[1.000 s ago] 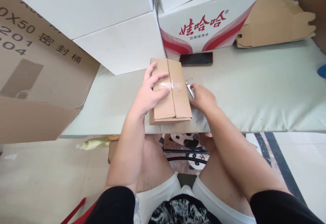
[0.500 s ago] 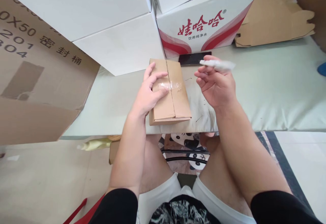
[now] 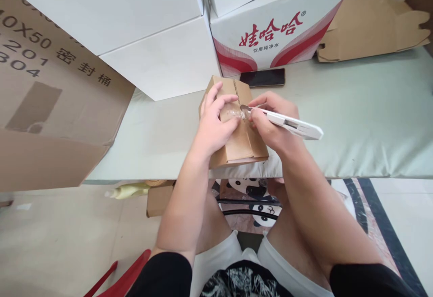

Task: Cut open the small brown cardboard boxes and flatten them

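A small brown cardboard box (image 3: 241, 141) lies near the front edge of the pale green table (image 3: 355, 116), its top seam held by a strip of clear tape (image 3: 233, 113). My left hand (image 3: 216, 123) presses down on the left flap, fingers curled over the tape. My right hand (image 3: 270, 123) grips a white utility knife (image 3: 291, 125) like a pen. Its blade tip touches the tape at the seam.
A black phone (image 3: 267, 77) lies just behind the box. White cartons (image 3: 162, 58) and a red-printed water carton (image 3: 274, 31) stand at the back. Flattened brown cardboard (image 3: 368, 22) lies at the back right; a large brown carton (image 3: 50, 98) stands at the left.
My right hand picked the knife up from the table beside the box, lifted it, then brought its blade down onto the taped seam. The box has turned slightly under my left hand.
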### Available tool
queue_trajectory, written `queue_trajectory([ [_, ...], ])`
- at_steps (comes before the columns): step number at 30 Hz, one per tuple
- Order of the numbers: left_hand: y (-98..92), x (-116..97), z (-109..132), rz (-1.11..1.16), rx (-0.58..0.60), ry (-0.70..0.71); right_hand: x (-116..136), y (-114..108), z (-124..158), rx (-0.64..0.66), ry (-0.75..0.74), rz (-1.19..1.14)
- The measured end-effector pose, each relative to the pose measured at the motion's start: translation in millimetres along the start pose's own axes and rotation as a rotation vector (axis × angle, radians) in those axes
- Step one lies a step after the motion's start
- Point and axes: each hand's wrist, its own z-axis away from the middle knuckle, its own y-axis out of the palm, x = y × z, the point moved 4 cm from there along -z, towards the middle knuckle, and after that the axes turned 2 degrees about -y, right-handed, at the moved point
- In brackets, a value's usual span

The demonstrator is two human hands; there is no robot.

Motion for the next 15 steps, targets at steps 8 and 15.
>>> queue_trajectory([
  [8,11.7,-3,0,0.024,-0.05,-0.045,8,-5,0,0.039,-0.009,0.178],
  [15,17.0,-5,1,0.024,-0.018,-0.024,13,-11,2,0.089,-0.073,0.197],
])
